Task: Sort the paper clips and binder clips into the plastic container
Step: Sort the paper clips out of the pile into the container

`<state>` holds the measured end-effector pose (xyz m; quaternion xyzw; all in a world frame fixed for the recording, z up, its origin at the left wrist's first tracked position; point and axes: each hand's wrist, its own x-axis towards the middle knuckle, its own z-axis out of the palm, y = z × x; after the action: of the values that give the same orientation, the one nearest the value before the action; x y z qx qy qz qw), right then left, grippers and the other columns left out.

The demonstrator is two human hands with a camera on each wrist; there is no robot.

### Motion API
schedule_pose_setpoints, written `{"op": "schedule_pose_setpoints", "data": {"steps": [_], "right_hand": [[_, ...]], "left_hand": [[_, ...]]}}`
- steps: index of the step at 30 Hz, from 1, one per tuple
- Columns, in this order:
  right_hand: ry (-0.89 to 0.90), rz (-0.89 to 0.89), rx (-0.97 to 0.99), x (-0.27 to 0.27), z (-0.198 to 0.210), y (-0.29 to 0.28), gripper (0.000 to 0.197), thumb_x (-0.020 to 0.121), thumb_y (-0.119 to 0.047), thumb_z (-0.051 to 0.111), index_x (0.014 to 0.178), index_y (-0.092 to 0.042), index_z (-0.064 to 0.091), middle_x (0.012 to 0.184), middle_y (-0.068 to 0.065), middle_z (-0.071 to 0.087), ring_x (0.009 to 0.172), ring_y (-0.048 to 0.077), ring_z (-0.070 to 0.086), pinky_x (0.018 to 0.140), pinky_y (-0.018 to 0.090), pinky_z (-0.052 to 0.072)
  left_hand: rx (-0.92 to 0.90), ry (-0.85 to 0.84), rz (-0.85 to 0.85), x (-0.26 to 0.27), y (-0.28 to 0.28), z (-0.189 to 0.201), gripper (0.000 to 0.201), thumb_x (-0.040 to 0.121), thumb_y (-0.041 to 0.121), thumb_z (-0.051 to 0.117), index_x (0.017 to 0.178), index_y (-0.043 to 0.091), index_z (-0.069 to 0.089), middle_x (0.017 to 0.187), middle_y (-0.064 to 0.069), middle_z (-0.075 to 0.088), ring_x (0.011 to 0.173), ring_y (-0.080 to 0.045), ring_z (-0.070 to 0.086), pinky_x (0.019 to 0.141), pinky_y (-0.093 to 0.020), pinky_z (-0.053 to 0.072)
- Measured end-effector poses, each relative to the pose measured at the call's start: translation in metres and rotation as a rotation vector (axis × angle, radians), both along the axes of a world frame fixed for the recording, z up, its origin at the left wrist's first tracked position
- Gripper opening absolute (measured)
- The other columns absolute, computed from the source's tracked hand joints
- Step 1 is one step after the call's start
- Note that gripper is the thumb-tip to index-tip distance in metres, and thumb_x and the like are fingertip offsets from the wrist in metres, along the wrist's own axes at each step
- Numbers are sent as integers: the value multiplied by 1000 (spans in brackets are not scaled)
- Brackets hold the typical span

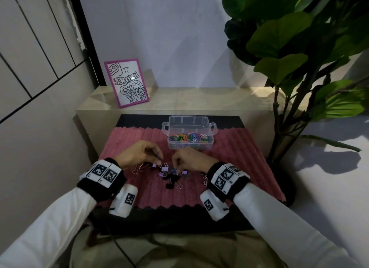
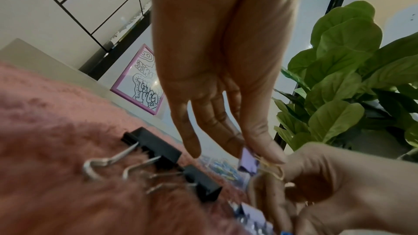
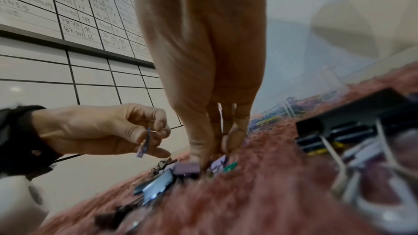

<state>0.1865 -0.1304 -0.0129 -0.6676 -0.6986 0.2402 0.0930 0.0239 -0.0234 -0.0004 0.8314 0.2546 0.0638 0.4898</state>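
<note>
A clear plastic container (image 1: 168, 126) stands at the back of the pink mat (image 1: 229, 158), with coloured paper clips (image 1: 188, 138) in its front compartment. Several purple, black and blue binder clips (image 1: 171, 177) lie heaped on the mat between my hands. My left hand (image 1: 157, 162) pinches a small purple binder clip (image 2: 247, 160) just above the heap; the same purple binder clip (image 3: 143, 146) hangs from its fingers in the right wrist view. My right hand (image 1: 176, 168) reaches down into the heap, fingertips (image 3: 235, 140) closed on a small clip next to a purple one (image 3: 187, 168).
Rose-gold paper clips (image 1: 139, 169) lie left of the heap, and more (image 1: 204, 180) lie by my right wrist. Two black binder clips (image 2: 156, 144) rest on the mat near my left hand. A framed picture (image 1: 126, 83) leans at the back left; a large plant (image 1: 289, 48) stands on the right.
</note>
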Motion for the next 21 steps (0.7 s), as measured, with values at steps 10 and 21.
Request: {"op": "schedule_pose_setpoints", "data": {"steps": [10,21], "right_hand": [[-47,88,59,-4,-2,1,9,79,2,63,87,1,63,94,14,61,82,21,57,70,28,44],[-42,153,39,0,-4,2,10,77,1,66,86,0,62,92,6,52,86,16,49,79,33,45]], "left_hand": [[77,-20,48,0,-11,-3,24,65,-1,77,75,16,63,73,4,64,60,3,59,62,-7,46],[65,-3,122,0,-9,7,15,69,3,75,72,12,64,57,8,66,52,4,61,54,-6,45]]}}
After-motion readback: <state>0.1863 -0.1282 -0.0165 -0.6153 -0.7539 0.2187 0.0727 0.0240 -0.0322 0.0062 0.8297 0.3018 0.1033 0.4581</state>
